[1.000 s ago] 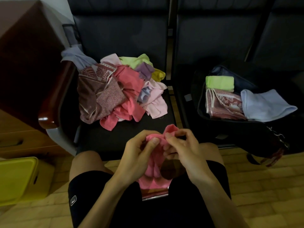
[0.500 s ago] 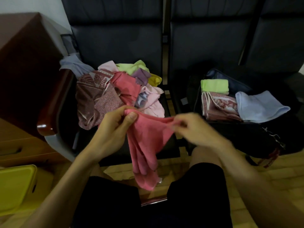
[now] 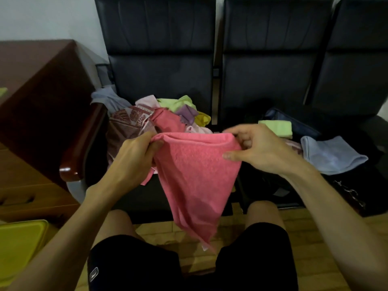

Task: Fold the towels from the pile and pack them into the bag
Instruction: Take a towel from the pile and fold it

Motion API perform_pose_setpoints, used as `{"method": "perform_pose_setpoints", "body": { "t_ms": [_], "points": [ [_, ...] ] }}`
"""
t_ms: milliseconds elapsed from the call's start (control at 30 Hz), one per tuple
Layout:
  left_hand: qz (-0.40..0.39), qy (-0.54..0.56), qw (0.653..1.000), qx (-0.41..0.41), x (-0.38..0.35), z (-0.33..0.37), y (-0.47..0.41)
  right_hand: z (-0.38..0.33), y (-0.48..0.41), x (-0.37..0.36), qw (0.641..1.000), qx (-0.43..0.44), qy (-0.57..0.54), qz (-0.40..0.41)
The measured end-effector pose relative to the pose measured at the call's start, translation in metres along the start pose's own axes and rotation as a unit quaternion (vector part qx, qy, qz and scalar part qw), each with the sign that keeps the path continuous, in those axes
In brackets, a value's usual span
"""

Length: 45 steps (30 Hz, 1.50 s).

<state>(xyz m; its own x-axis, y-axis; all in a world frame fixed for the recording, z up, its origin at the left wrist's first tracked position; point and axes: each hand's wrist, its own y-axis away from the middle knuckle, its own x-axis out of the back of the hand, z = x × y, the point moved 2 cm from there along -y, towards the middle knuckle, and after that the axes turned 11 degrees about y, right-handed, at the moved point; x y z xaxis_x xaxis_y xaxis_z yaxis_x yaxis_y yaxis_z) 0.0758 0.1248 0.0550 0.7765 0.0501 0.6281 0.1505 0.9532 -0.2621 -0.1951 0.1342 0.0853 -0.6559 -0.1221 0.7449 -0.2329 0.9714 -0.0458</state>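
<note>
Pinched at both upper corners, the pink towel [image 3: 197, 175] hangs between the two hands. The left hand [image 3: 134, 156] has its thumb and fingers closed on the left corner, and the right hand [image 3: 258, 150] nips the right corner with the thumb in front and its fingers curled behind the cloth. The top edge is pulled level and looks doubled over, while the rest drops in a narrowing, uneven drape over the knees and clear of the floor. By my reading this towel is only being spread for its first proper fold, not yet squared up. Just behind the left hand, on the left seat of the dark bench [image 3: 159, 80], lies the pile [image 3: 134, 120], a loose heap of maroon patterned, pink, lime, purple, yellow and grey-blue cloths, none of them folded. On the next seat, behind the right hand, the black bag [image 3: 266, 185] lies open. It holds a folded green towel [image 3: 277, 127], a folded light blue towel [image 3: 331, 154] and, mostly hidden by the right hand, what looks like a patterned one. So roughly three are packed, one is in hand, and the larger share waits in the heap. I judge the task well short of halfway.
</note>
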Motion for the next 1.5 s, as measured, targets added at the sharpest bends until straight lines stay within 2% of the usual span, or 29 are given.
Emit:
{"method": "perform_pose_setpoints", "body": {
  "t_ms": [67, 133, 267, 333, 367, 400, 467, 500, 533, 567, 633, 667, 767, 867, 933, 1100, 1200, 1300, 1400, 1500],
  "points": [
    [-0.024, -0.008, 1.0, 0.011, -0.002, -0.001, 0.001, -0.001, 0.001, -0.001, 1.0, -0.009, 0.011, -0.013],
    [-0.027, -0.008, 0.999, 0.016, -0.002, 0.002, 0.003, -0.003, 0.004, 0.002, 1.0, -0.001, 0.001, 0.009],
    [-0.019, 0.018, 1.0, 0.013, -0.002, 0.012, 0.004, -0.007, 0.011, 0.004, 0.995, 0.025, -0.075, 0.053],
    [-0.023, 0.067, 0.997, 0.015, -0.001, 0.016, 0.005, -0.007, 0.013, 0.003, 0.99, 0.028, -0.112, 0.077],
    [-0.025, 0.13, 0.991, 0.026, -0.003, 0.018, 0.005, -0.007, 0.013, 0.002, 0.987, 0.024, -0.135, 0.089],
    [-0.032, 0.222, 0.973, 0.052, -0.007, 0.021, 0.006, -0.005, 0.014, 0.0, 0.982, 0.02, -0.159, 0.095],
    [-0.041, 0.406, 0.904, 0.13, -0.017, 0.024, 0.008, -0.004, 0.015, -0.005, 0.976, 0.001, -0.198, 0.092],
    [-0.03, 0.451, 0.878, 0.157, -0.022, 0.023, 0.007, -0.002, 0.016, -0.006, 0.973, -0.013, -0.209, 0.094],
    [-0.014, 0.459, 0.872, 0.17, -0.026, 0.02, 0.005, -0.001, 0.016, -0.008, 0.97, -0.023, -0.22, 0.099],
    [0.003, 0.423, 0.893, 0.155, -0.029, 0.018, 0.004, -0.001, 0.017, -0.008, 0.967, -0.031, -0.233, 0.101],
    [0.045, 0.291, 0.953, 0.073, -0.032, 0.017, 0.003, 0.001, 0.018, -0.008, 0.959, -0.035, -0.262, 0.106],
    [0.068, 0.244, 0.967, 0.038, -0.034, 0.019, 0.002, 0.003, 0.018, -0.007, 0.957, -0.033, -0.269, 0.108],
    [0.126, 0.211, 0.969, 0.007, -0.039, 0.025, 0.0, 0.007, 0.022, -0.007, 0.956, -0.032, -0.267, 0.115],
    [0.16, 0.258, 0.951, 0.053, -0.044, 0.025, -0.006, 0.016, 0.024, -0.009, 0.961, -0.037, -0.254, 0.105],
    [0.147, 0.319, 0.933, 0.08, -0.05, 0.028, -0.009, 0.024, 0.025, -0.011, 0.957, -0.048, -0.272, 0.088],
    [0.089, 0.368, 0.921, 0.088, -0.062, 0.041, -0.012, 0.043, 0.023, -0.022, 0.91, -0.108, -0.393, 0.077],
    [0.076, 0.443, 0.879, 0.157, -0.07, 0.051, -0.014, 0.049, 0.024, -0.044, 0.886, -0.111, -0.446, 0.066],
    [0.048, 0.51, 0.83, 0.219, -0.076, 0.058, -0.017, 0.059, 0.033, -0.086, 0.88, -0.118, -0.459, -0.033],
    [0.047, 0.536, 0.808, 0.241, -0.075, 0.058, -0.02, 0.06, 0.047, -0.12, 0.899, -0.085, -0.408, -0.134],
    [0.077, 0.533, 0.799, 0.268, -0.073, 0.043, -0.025, 0.057, 0.051, -0.129, 0.921, -0.133, -0.35, -0.105]
  ]
}}
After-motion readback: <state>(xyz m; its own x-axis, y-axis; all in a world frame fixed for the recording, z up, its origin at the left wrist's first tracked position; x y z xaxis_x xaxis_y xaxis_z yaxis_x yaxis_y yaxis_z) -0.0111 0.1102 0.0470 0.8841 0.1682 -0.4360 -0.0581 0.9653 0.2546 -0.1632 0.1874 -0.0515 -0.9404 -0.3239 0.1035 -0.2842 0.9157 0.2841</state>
